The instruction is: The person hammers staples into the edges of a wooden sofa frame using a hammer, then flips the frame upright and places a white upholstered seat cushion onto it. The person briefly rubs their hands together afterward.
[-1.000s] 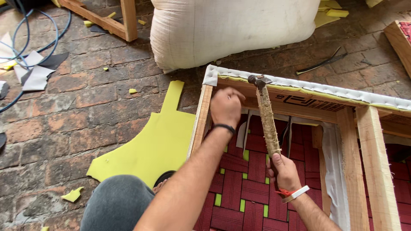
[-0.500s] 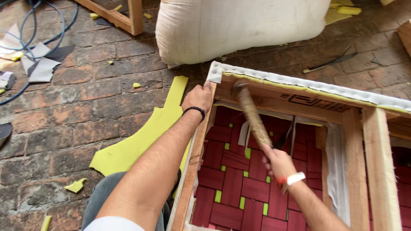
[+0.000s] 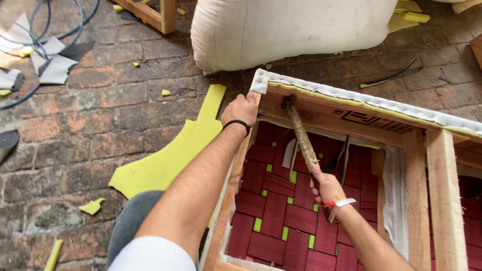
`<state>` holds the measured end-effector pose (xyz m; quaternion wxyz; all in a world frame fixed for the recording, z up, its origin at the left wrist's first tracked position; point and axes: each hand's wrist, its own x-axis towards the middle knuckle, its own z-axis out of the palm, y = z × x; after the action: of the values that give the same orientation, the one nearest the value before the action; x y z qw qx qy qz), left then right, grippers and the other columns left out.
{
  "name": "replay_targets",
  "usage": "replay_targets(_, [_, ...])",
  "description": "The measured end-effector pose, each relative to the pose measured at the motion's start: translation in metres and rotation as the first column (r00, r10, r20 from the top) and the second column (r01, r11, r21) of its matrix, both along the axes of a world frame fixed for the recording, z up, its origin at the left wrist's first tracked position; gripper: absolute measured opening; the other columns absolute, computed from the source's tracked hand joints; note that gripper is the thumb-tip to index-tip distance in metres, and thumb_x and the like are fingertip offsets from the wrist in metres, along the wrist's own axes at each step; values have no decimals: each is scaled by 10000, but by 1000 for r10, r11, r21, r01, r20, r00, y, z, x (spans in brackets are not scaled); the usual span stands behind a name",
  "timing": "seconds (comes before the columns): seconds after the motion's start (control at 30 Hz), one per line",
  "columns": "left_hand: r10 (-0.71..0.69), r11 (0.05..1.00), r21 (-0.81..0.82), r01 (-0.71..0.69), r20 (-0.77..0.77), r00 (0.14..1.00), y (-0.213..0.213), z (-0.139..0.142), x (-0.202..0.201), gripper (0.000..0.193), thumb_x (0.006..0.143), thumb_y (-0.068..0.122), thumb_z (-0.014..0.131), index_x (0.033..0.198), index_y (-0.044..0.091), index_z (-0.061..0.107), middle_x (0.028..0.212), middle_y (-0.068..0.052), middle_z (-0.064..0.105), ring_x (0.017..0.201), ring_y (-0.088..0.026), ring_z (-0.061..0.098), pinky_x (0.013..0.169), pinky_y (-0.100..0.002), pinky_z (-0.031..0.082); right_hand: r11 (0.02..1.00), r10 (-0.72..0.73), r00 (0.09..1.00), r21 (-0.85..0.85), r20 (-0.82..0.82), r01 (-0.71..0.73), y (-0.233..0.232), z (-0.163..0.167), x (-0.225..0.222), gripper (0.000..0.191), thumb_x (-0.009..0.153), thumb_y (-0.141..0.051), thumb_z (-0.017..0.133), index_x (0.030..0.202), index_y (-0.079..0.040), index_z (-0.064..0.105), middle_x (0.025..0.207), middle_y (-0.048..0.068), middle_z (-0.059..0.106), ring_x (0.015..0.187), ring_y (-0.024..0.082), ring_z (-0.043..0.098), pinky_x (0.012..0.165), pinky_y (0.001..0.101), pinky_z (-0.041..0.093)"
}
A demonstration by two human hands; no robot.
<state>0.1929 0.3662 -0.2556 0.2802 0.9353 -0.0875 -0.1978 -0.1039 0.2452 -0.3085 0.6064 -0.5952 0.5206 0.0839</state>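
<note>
Right hand: the right hand (image 3: 327, 186) is clenched round the lower end of a rope-wrapped hammer (image 3: 299, 131), inside the wooden frame (image 3: 326, 111).
Hammer: it slants up and away from that grip, its dark head against the frame's inner top rail.
Left hand: the left hand (image 3: 240, 109) grips the frame's corner, fingers curled over the edge, just left of the hammer head; what it pinches, if anything, I cannot tell.
Frame: white padded edging (image 3: 351, 98) along the top, red webbing (image 3: 281, 211) below.
Floor: brick floor (image 3: 75, 115) with yellow foam sheet (image 3: 170, 155); white cushion (image 3: 291, 27) behind.
</note>
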Motion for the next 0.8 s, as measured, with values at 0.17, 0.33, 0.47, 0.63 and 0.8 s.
replay_targets(0.17, [-27, 1000, 4, 27, -1, 1000, -3, -4, -1, 589, 1036, 530, 287, 1250, 100, 627, 1210, -181, 702, 1157, -373, 659, 987, -522, 505, 985, -133, 838, -24, 529, 171, 8, 6, -27, 394, 978, -426, 538, 834, -64, 592, 674, 53, 558, 544, 151, 491, 476, 324, 451])
replay_targets(0.33, [-16, 1000, 2, 16, 15, 1000, -5, -6, 1, 581, 1042, 522, 285, 1232, 94, 630, 1205, -179, 707, 1154, -371, 662, 984, -519, 508, 751, 488, 510, -638, 708, 168, -12, -4, -8, 499, 993, -574, 511, 945, -82, 582, 715, 24, 585, 624, 126, 564, 546, 306, 491])
replay_targets(0.47, [-45, 999, -26, 46, 34, 998, -3, -6, 4, 577, 1046, 522, 293, 1227, 91, 630, 1202, -198, 709, 1155, -390, 655, 986, -527, 501, 996, 63, 998, -59, -3, -63, -6, 2, -4, 620, 1043, -583, 456, 809, -20, 570, 653, 79, 506, 527, 201, 442, 476, 356, 394])
replay_targets(0.63, [-52, 999, 3, 52, 49, 997, -7, -13, 5, 571, 1054, 514, 298, 1232, 83, 627, 1191, -203, 718, 1139, -391, 671, 985, -521, 507, 934, 268, 598, -356, 756, 32, 3, 34, -19, 557, 1016, -565, 503, 900, -28, 591, 727, 52, 565, 575, 127, 512, 488, 305, 463])
replay_targets(0.8, [-33, 999, 6, 33, 27, 999, -10, -14, 2, 551, 1044, 506, 303, 1231, 96, 620, 1195, -194, 711, 1146, -385, 663, 984, -528, 502, 864, 334, 519, -476, 787, 165, -7, 25, 19, 622, 1043, -642, 454, 877, -48, 533, 704, 35, 530, 529, 131, 453, 511, 301, 431])
